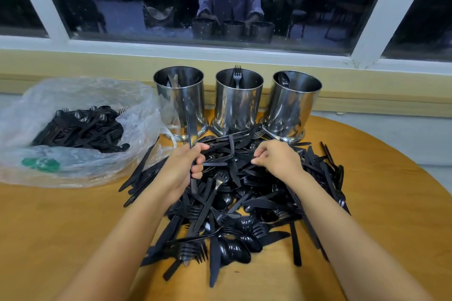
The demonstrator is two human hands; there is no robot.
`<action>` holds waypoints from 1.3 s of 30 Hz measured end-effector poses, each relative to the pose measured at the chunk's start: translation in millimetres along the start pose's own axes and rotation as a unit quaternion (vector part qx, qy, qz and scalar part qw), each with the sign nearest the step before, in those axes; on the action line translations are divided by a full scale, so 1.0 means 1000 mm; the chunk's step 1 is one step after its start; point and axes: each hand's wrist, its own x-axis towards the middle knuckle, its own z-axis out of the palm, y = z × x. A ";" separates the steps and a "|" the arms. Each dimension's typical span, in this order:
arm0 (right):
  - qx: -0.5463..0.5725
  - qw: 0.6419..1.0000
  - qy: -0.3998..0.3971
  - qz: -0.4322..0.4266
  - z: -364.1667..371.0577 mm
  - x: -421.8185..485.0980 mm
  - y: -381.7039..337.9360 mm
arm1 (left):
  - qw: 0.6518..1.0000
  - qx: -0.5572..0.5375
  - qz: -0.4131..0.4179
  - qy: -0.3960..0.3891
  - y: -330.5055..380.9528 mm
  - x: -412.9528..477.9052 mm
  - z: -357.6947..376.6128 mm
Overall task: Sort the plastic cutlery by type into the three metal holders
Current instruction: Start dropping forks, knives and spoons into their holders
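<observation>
While your left hand (188,166) gripped a knife (191,133) and your right hand (276,159) curled over the pile (232,203), hold unclear, a snagged piece could have scattered others off the desk (73,215)

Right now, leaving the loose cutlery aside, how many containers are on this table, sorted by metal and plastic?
Metal: 3 (left holder, middle holder, right holder)
Plastic: 1 (clear bag, with more cutlery inside)
Total: 4
</observation>
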 end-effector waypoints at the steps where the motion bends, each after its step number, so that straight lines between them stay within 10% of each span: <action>1: 0.032 0.999 0.027 -0.005 -0.004 0.000 0.002 | 1.000 0.000 0.004 0.002 0.000 0.000 0.000; 9: 0.441 0.862 0.240 -0.066 -0.056 -0.012 0.002 | 0.995 -0.042 0.059 0.064 0.010 -0.003 0.007; 19: 0.385 0.905 0.046 -0.177 -0.028 -0.023 -0.046 | 0.984 0.117 0.013 -0.133 0.000 -0.024 0.035; 39: 0.155 0.988 -0.010 0.016 0.024 0.053 -0.050 | 0.999 -0.045 -0.016 0.001 -0.010 -0.025 -0.005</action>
